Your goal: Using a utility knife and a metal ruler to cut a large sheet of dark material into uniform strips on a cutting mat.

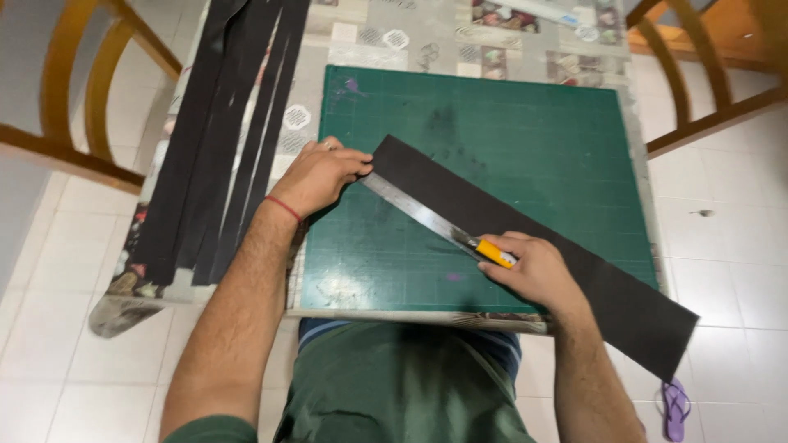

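Right hand (538,271) grips knife (492,253) — apparently cutting black sheet (525,226).

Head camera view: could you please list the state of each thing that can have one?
Black sheet: flat, aslant on the mat, overhanging the table edge.
Ruler: pinned by the left hand.
Knife: held by the right hand, against the ruler.
Black strips: lying cut, beside the mat.

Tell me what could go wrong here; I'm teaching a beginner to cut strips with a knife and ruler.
The left hand presses the metal ruler only at its far end, so the ruler may pivot near the yellow knife held by the right hand. The left fingers lie at the ruler's edge, where a slip could reach them. The black sheet overhangs the green cutting mat and may sag or shift.
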